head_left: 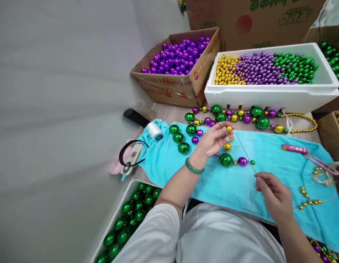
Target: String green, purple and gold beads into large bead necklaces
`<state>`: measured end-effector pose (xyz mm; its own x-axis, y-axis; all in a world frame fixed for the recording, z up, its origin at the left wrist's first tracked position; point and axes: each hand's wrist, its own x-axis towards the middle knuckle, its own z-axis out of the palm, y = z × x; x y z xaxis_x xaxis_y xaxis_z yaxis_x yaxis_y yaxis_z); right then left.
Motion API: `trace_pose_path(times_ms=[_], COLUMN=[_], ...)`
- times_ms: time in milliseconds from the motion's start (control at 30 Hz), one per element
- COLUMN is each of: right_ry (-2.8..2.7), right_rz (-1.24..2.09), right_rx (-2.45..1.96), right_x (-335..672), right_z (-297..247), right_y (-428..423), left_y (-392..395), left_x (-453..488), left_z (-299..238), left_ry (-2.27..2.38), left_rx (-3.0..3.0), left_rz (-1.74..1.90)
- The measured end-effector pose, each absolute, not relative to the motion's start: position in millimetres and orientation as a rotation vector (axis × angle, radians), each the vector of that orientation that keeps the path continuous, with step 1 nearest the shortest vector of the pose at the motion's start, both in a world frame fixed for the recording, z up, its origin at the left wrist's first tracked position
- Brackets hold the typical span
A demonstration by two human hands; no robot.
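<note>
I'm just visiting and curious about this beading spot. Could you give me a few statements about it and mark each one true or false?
1. The left hand holds a gold bead at its fingertips. True.
2. The green bangle is on the right wrist. False: it is on the left wrist.
3. The right hand pinches a thin line, perhaps a needle or thread. True.
4. The towel is red. False: it is bright blue.
5. The white box holds gold, purple and green beads. True.
6. The white spool is at the towel's right end. False: it is at the left end.
</note>
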<state>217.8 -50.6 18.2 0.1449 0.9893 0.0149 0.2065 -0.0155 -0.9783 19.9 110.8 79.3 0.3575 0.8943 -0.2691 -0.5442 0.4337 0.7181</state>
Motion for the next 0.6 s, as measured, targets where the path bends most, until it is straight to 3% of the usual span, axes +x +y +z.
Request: trace_pose_path(times_ms=[600], right_ry=[-1.324], right_rz=[1.022], right_rx=[-1.478], right_x=[205.0], right_z=[17.2], right_y=[-71.3], left_y=[73.9], left_x=[3.3], left_z=[67.2], left_ry=[0.709], left_rx=[0.714], left_rz=[1.274])
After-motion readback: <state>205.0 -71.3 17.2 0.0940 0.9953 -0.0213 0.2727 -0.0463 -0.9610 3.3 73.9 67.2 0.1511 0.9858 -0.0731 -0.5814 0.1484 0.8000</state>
